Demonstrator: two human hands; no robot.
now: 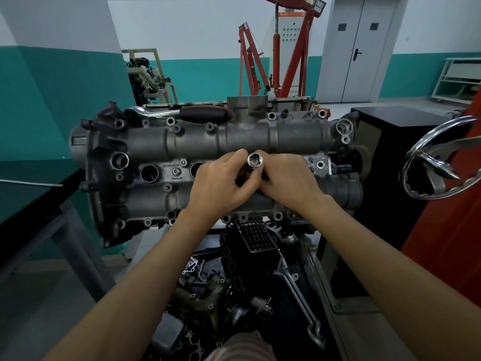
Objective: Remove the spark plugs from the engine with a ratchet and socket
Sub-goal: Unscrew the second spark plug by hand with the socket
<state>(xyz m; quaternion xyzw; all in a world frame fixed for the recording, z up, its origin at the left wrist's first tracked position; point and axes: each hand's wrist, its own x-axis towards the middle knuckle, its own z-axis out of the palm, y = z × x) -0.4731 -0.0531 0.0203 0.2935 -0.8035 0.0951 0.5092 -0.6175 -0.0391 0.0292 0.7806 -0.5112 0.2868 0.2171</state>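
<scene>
A grey aluminium engine head (197,136) lies across the stand in front of me, with round spark plug wells (149,173) open along its middle. Over the centre of it, my left hand (221,183) and my right hand (286,178) meet around a chrome socket (255,160). Its open end faces up toward me, and fingers of both hands curl round its body. What the socket's lower end sits on is hidden by my fingers. The ratchet (177,113), chrome with a black and red handle, rests on the far edge of the engine, untouched.
A dark table (31,194) stands at the left. At the right are a chrome handwheel (440,162) and a black box (385,142). Loose engine parts and a wrench (299,295) fill the tray below. Behind the engine stands a red engine crane (286,53).
</scene>
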